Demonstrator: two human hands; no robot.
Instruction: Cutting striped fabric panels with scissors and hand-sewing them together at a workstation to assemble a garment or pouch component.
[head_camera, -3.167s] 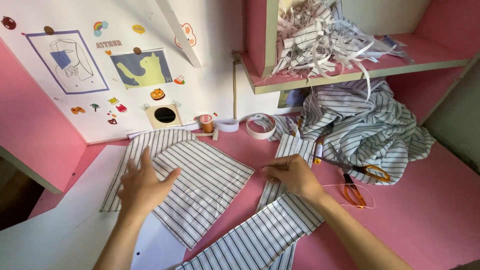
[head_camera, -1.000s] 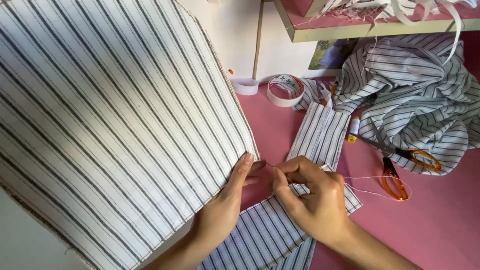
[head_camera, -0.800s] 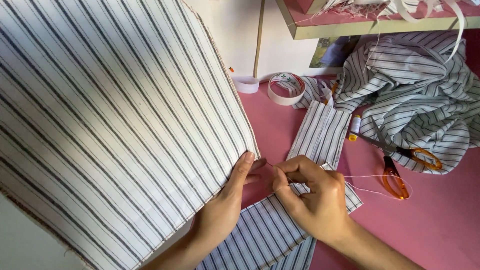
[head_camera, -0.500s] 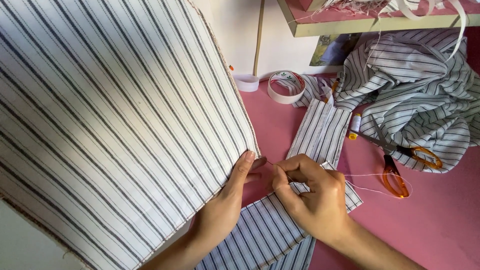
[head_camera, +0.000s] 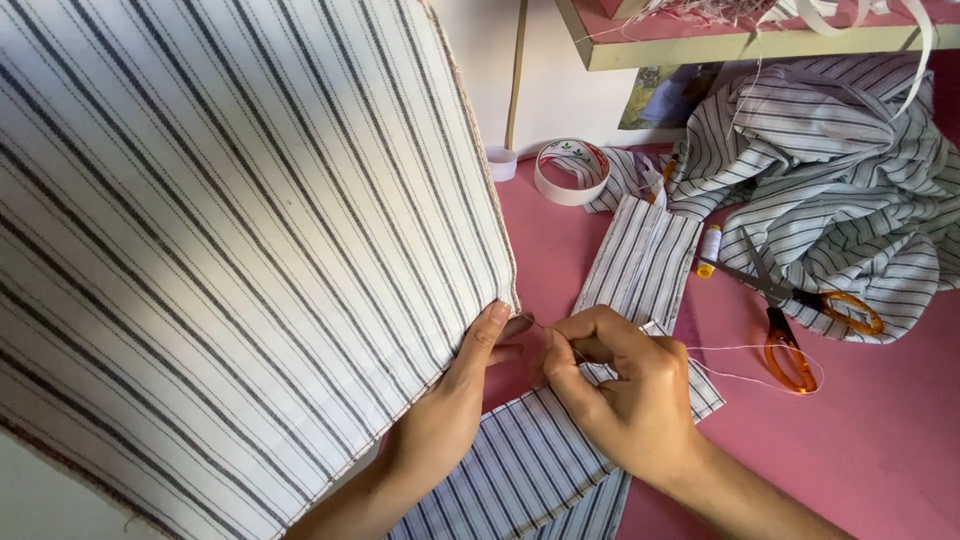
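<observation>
While pinching panel (head_camera: 230, 250) corner, held upright, in left hand (head_camera: 455, 400), right hand (head_camera: 620, 390) fingers closed on needle (head_camera: 555, 335), thread (head_camera: 745, 362) trailing toward scissors (head_camera: 800, 320); stitching apparently just begun, edge mostly unsewn.

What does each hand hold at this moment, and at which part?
The left hand holds the large striped fabric panel at its lower corner. The right hand pinches something thin, apparently a needle, by its rear end; white thread trails from it.
</observation>
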